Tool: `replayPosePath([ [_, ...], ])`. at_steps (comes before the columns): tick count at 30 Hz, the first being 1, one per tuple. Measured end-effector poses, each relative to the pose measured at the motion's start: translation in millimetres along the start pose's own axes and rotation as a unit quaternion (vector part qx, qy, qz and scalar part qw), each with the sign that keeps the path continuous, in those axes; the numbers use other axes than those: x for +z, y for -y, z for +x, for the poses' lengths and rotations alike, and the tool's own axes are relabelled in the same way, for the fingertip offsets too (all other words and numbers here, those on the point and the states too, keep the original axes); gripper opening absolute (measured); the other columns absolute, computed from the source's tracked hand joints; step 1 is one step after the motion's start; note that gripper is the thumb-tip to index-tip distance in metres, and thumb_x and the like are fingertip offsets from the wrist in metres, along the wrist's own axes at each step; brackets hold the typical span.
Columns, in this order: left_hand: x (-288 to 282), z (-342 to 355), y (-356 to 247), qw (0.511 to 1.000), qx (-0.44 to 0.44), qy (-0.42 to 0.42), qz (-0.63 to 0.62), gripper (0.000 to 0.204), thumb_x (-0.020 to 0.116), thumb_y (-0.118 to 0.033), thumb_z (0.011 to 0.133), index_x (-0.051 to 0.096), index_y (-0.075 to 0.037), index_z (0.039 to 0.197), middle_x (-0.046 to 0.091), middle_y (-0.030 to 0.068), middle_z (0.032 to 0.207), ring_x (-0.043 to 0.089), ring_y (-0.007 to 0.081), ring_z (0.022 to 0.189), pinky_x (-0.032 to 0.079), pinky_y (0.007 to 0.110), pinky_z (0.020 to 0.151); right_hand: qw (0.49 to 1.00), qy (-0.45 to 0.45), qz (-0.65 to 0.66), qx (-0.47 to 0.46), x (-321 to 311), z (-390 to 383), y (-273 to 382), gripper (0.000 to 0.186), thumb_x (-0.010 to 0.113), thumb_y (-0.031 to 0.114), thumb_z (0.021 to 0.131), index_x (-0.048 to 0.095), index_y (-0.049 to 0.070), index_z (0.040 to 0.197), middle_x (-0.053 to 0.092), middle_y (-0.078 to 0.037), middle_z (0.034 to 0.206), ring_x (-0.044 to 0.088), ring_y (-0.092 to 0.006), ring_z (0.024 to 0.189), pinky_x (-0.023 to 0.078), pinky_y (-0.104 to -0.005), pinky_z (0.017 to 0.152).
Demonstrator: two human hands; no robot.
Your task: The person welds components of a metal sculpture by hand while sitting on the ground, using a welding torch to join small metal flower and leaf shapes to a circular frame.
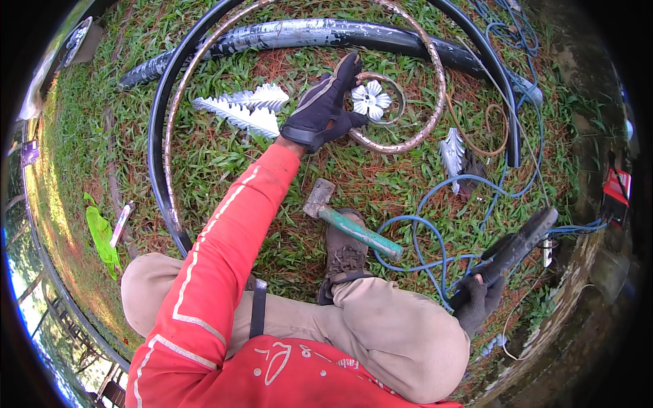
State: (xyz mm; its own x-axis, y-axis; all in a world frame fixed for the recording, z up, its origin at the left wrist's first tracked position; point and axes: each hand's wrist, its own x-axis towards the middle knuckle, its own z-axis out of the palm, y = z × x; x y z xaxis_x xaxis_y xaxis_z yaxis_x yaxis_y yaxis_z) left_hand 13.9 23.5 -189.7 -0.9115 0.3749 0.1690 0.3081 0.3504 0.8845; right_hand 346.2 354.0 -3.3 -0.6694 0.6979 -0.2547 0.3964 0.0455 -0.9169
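My left hand [323, 109], in a black glove, reaches to the inner curl of a rusty metal scroll [391, 146]. Its thumb and fingers grip the curl's left side, around a silver metal flower [371, 100] set inside the curl. Low on the right, my gloved right hand [478, 304] is closed around a dark welding electrode holder [517, 246]. From the holder's tip a long thin welding rod [511, 117] runs up and left, over the scrollwork. Between my hands a hammer [357, 230] with a worn green handle lies against my boot.
Silver metal leaves [248, 112] lie left of the scroll, another leaf [451, 158] to its right. A black curved bar [158, 136] surrounds the scroll; a thick peeling pipe [292, 34] crosses behind. Blue cable [435, 255] loops over the grass. A red box [616, 192] stands far right.
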Motion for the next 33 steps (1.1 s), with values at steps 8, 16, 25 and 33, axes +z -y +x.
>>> replayPosePath([
  [8, 5, 3, -12, 1.000, -0.013, 0.015, -0.016, 0.137, 0.103, -0.010, 0.079, 0.017, -0.017, 0.186, 0.054, 0.0196, 0.176, 0.064, 0.0342, 0.152, 0.055, 0.046, 0.123, 0.990, -0.083, -0.095, -0.062, -7, -44, 29, 0.053, 0.085, 0.013, 0.093, 0.055, 0.006, 0.137, 0.065, -0.004, 0.101, 0.059, -0.0104, 0.081, 0.048, -0.0287, 0.069],
  [16, 0, 1, -9, 0.999, -0.015, 0.011, -0.030, 0.136, 0.102, -0.009, 0.080, 0.017, -0.016, 0.186, 0.055, 0.0221, 0.174, 0.062, 0.0356, 0.155, 0.054, 0.047, 0.125, 0.987, -0.104, -0.114, 0.040, 5, -55, 16, 0.061, 0.090, 0.025, 0.098, 0.062, 0.002, 0.147, 0.062, 0.001, 0.094, 0.055, -0.0084, 0.074, 0.043, -0.0284, 0.066],
  [25, -1, 2, -6, 1.000, -0.007, 0.007, 0.003, 0.137, 0.103, -0.013, 0.078, 0.018, -0.016, 0.185, 0.058, 0.0216, 0.172, 0.063, 0.0348, 0.154, 0.054, 0.047, 0.123, 0.988, -0.105, -0.112, 0.031, -2, -68, -12, 0.070, 0.091, 0.021, 0.095, 0.058, 0.002, 0.154, 0.063, -0.001, 0.094, 0.059, -0.0116, 0.072, 0.045, -0.0310, 0.062],
  [33, 0, 1, -6, 0.999, 0.022, -0.002, 0.028, 0.137, 0.104, -0.016, 0.077, 0.019, -0.015, 0.184, 0.060, 0.0218, 0.170, 0.067, 0.0365, 0.149, 0.056, 0.048, 0.122, 0.983, -0.105, -0.139, 0.052, -9, -68, -22, 0.067, 0.090, 0.016, 0.095, 0.059, 0.003, 0.153, 0.062, 0.001, 0.095, 0.058, -0.0112, 0.074, 0.045, -0.0305, 0.065],
])
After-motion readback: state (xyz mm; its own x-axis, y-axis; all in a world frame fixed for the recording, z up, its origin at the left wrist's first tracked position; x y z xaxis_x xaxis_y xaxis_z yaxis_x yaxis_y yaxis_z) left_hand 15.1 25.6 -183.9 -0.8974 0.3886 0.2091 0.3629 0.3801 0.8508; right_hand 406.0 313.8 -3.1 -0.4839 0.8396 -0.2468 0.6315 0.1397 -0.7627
